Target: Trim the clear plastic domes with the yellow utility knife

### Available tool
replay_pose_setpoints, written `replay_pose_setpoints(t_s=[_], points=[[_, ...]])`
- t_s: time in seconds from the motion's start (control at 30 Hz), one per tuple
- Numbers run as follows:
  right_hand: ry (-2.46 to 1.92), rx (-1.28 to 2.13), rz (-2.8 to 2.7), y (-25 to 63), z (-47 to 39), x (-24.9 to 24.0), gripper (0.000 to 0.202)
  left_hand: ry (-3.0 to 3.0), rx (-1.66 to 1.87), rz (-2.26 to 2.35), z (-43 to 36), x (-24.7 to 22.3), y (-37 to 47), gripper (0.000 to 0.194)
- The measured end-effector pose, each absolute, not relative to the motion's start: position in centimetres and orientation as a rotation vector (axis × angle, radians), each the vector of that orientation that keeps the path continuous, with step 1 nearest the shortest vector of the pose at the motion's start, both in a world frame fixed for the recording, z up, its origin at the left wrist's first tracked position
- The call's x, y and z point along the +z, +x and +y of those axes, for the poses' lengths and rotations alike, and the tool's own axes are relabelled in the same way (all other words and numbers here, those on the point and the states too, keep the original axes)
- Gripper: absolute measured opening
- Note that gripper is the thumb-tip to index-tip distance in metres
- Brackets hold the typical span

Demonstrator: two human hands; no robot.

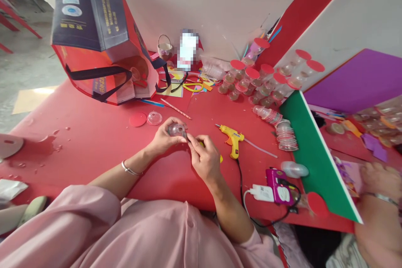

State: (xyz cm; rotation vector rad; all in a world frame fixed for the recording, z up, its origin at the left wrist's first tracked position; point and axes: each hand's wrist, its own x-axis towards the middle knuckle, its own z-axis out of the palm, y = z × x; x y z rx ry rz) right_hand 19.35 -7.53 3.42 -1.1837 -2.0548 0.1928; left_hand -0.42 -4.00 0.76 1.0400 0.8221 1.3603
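Note:
My left hand (166, 136) is curled around a clear plastic dome lid (176, 129) above the table's middle. My right hand (204, 155) is closed, with thumb and fingertips pinched at the lid's right edge. Bits of a yellow object (202, 144) show beside the right fingers and behind that hand; most of it is hidden, so I cannot tell its kind. Just beyond the left hand, another clear dome lid (154, 118) lies beside a red disc (137, 119). A yellow hot glue gun (231, 139) rests on its side to the right, a glue stick protruding from its back.
Stacked clear lids (286, 135) stand by a green divider (310, 146), near a purple power strip (279, 186). Red-topped cup assemblies (251, 77) fill the back right. Yellow-handled scissors (193, 87), a phone (187, 50) and a large bag (103, 50) are behind. Another person's hand (378, 180) is at right.

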Motion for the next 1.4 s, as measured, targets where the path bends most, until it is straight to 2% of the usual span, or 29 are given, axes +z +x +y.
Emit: replay_pose_setpoints(t_s=[0.27, 0.5, 0.93, 1.07, 1.27, 1.4], points=[[-1.204, 0.209, -2.054, 19.40, -7.41, 3.41, 0.032, 1.079, 1.336, 0.842, -4.29, 1.09, -0.39, 0.045], [-1.169, 0.224, -2.067, 19.36, -7.58, 3.75, 0.032, 0.992, 1.338, 0.821, -4.20, 1.02, -0.26, 0.055], [-1.163, 0.202, -2.066, 19.53, -7.48, 3.70, 0.033, 0.993, 1.327, 0.849, -4.32, 1.02, -0.35, 0.056], [-1.166, 0.199, -2.064, 19.47, -7.56, 3.77, 0.032, 0.975, 1.359, 0.814, -4.28, 0.80, -0.30, 0.066], [-1.171, 0.198, -2.048, 19.49, -7.51, 3.50, 0.033, 1.021, 1.303, 0.747, -4.49, 1.16, -0.24, 0.057], [-1.165, 0.167, -2.056, 19.51, -7.43, 3.35, 0.034, 1.057, 1.280, 0.767, -4.57, 1.31, -0.30, 0.066]])
